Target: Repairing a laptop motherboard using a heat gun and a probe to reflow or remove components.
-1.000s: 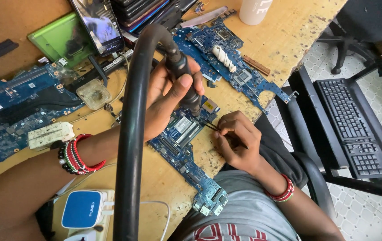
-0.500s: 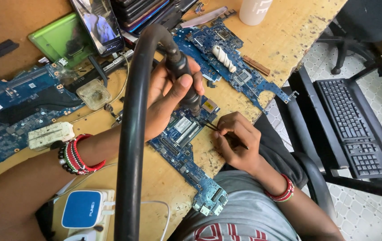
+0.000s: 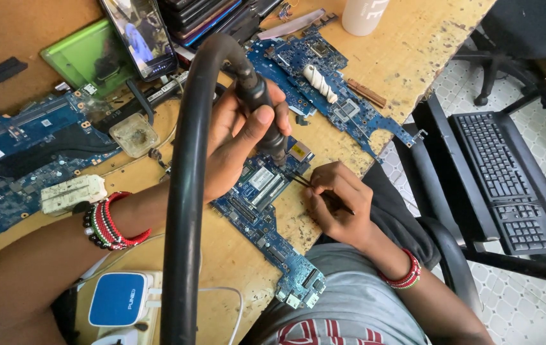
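Holding position, as far as I can judge: set against the views from a second and half a second back, neither hand has shifted on the board, so the work looks to be a sustained dwell on one spot rather than a move between spots

Landmark for all entries: the blue circuit board [image 3: 266,217], lying slantwise at the near edge of the workbench [image 3: 407,51], its lower corner overhanging my lap

1. Right hand [image 3: 337,207], at the board's right edge. Fingers pressed together, pinching slim tweezers [image 3: 300,181] whose tips reach in to the board's upper end
2. Left hand [image 3: 238,144], above the board's upper-left part. Fingers curled tight round the black hot-air handpiece [image 3: 261,108]; its nozzle points down at the board beside the tweezer tips. Whether the nozzle touches the board I cannot tell
3. Thick black hose [image 3: 183,211], running from the handpiece down past the board's left side to the bottom of the view
4. Blue-and-white power unit [image 3: 116,299], near-left of the board
5. Small dirty clear pot [image 3: 134,133], left of the board, beyond the hand
6. Second blue board [image 3: 324,83], just beyond the landmark board, with a white cylinder lying on it
7. Phone with lit screen [image 3: 140,35], far beyond, to the left
8. Black keyboard [image 3: 500,179], well to the right, off the bench
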